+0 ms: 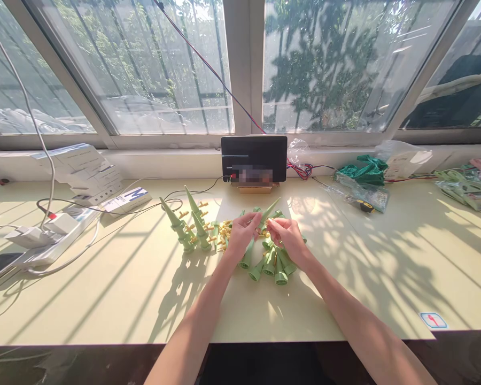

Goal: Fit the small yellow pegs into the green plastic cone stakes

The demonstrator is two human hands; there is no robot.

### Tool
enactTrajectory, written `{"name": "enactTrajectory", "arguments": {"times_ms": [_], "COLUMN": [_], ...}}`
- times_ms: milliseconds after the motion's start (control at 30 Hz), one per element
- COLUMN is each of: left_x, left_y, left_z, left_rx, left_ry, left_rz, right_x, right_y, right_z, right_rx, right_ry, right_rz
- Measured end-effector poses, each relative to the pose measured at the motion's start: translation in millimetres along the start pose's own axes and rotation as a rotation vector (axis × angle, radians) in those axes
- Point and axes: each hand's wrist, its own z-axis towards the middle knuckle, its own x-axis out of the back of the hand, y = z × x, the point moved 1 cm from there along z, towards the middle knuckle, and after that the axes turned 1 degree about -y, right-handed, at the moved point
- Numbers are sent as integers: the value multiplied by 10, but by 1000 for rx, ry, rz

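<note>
My left hand [242, 231] is closed around the lower part of a light green plastic cone [271, 209], whose tip points up and to the right. Close beside it, my right hand [289, 236] pinches with thumb and fingertips at the cone's base; what sits in that pinch is too small to make out. Below my hands lie several green cones [269, 266], their hollow ends facing me. Small yellow pegs [224, 229] are heaped by my left hand. Further left, several pointed green pieces [202, 232] stand upright with yellow pegs sticking out sideways.
A dark tablet [254, 158] stands at the back against the window sill. White boxes [126, 201], a power strip [60, 243] and cables occupy the left side. Green bundled material [364, 170], plastic bags [404, 158] and a black-yellow item [364, 206] lie at the back right.
</note>
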Motion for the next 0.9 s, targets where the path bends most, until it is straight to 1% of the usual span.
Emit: {"name": "enactTrajectory", "arguments": {"times_ms": [200,533,800,900], "left_x": [-16,2,5,-3], "left_y": [57,31,33,34], "left_z": [-17,4,-3,-8], "left_rx": [36,21,10,8], "left_ry": [-10,26,22,5], "left_rz": [10,13,47,58], "right_x": [9,-2,-6,4], "right_y": [39,53,7,-4], "right_z": [26,26,21,20], "right_rx": [-10,-13,-16,-9], "right_ry": [-9,-107,-88,-69], "right_rz": [17,-1,5,-36]}}
